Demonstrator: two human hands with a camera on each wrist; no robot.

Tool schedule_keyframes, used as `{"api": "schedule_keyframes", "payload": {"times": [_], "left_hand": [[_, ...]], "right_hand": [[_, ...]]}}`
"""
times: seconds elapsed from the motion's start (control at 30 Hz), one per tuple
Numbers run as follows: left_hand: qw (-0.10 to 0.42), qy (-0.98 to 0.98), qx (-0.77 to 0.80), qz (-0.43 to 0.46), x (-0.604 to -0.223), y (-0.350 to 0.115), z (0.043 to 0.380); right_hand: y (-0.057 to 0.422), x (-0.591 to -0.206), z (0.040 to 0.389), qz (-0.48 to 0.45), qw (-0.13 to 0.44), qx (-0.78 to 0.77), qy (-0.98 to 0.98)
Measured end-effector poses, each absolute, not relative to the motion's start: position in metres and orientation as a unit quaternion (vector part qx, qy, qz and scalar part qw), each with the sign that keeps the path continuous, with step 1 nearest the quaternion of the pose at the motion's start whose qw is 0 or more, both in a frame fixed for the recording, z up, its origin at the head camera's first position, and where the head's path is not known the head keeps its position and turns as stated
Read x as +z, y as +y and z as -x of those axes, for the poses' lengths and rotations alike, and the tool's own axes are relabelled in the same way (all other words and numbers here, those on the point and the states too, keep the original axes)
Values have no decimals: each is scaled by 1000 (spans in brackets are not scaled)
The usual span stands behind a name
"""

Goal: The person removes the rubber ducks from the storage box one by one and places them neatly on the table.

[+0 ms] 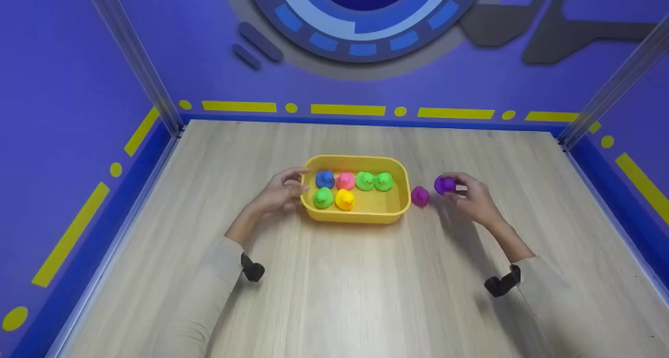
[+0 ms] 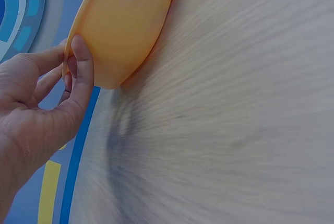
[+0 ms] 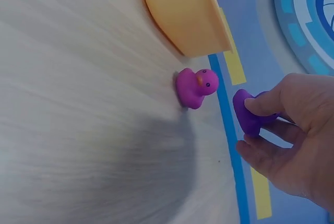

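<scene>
A yellow tub (image 1: 393, 211) sits mid-table holding several small rubber ducks: blue (image 1: 324, 179), pink (image 1: 345, 180), two green (image 1: 365, 180) at the back, a green (image 1: 323, 197) and a yellow (image 1: 344, 199) in front. My left hand (image 1: 282, 191) holds the tub's left rim (image 2: 117, 31) with thumb and fingers. A magenta duck (image 1: 420, 196) (image 3: 194, 85) stands on the table just right of the tub. My right hand (image 1: 470, 196) pinches a purple duck (image 1: 444, 184) (image 3: 250, 112), lifted slightly off the table.
The wooden tabletop (image 1: 366, 295) is walled by blue panels at the back and both sides, with metal posts (image 1: 157, 102) in the far corners. Black wrist mounts (image 1: 252, 269) show on both forearms.
</scene>
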State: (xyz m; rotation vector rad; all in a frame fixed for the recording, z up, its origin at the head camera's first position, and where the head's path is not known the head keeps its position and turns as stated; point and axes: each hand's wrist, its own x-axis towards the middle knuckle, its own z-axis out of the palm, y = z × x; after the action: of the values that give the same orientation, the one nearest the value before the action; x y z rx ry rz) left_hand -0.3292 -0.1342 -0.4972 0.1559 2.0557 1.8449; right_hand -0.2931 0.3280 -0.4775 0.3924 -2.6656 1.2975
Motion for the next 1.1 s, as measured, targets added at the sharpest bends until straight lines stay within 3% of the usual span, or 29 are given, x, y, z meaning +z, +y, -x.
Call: {"api": "schedule_keyframes", "payload": {"times": [0.5, 0.87, 1.1], "left_hand": [[174, 737, 651, -54, -497, -134, 329], [174, 739, 649, -57, -499, -133, 328], [171, 743, 644, -66, -499, -134, 328]], "right_hand": [[333, -490, 291, -110, 34, 422, -899], [332, -501, 293, -112, 40, 411, -904], [336, -505, 294, -100, 5, 378, -920]]}}
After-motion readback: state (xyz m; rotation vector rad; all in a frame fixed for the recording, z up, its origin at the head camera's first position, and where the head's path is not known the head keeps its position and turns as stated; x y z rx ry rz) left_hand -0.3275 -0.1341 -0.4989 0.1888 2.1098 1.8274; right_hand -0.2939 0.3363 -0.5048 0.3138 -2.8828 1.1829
